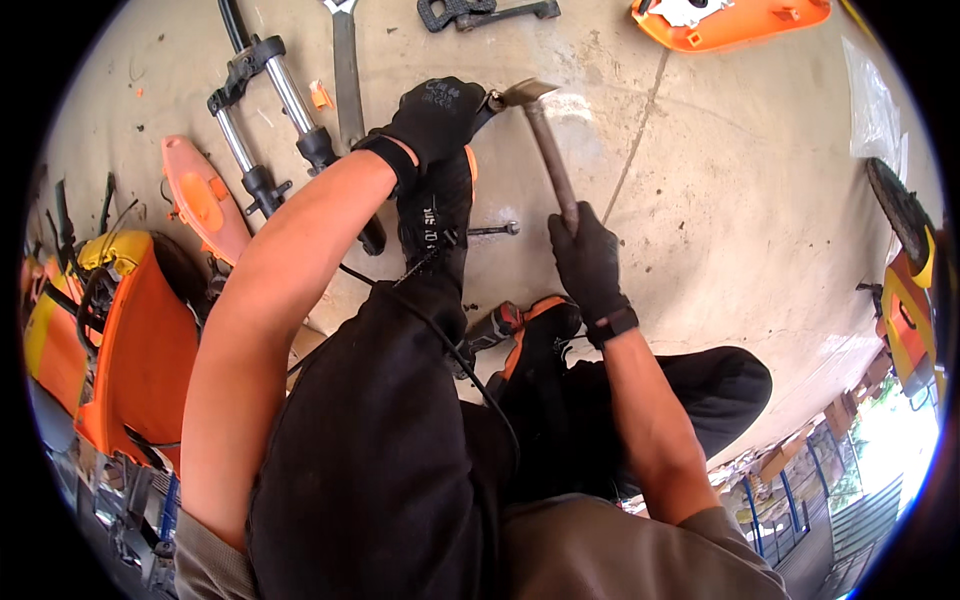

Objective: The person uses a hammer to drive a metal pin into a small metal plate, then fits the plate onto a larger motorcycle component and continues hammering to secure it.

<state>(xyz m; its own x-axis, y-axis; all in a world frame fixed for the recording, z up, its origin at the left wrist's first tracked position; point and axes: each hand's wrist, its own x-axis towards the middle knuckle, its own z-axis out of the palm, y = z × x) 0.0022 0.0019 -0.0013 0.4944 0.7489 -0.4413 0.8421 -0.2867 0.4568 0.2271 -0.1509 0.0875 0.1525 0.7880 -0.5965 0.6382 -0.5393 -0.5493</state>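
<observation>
My right hand, in a black glove, is wrapped round the handle of a hammer. The hammer's metal head is up against, or just beside, a small dark metal part with a rounded end. That part sticks out from my left hand, also black-gloved and closed round it. Most of the part is hidden by the glove, so its kind is unclear. Just below the left hand is my black shoe. A small spanner lies on the floor between the hands.
Left of my arm lie a fork with chrome tubes, a large adjustable wrench and orange plastic panels. A crank arm and an orange cover are at the far side. A red-and-black power tool rests between my feet. Clear plastic lies far right.
</observation>
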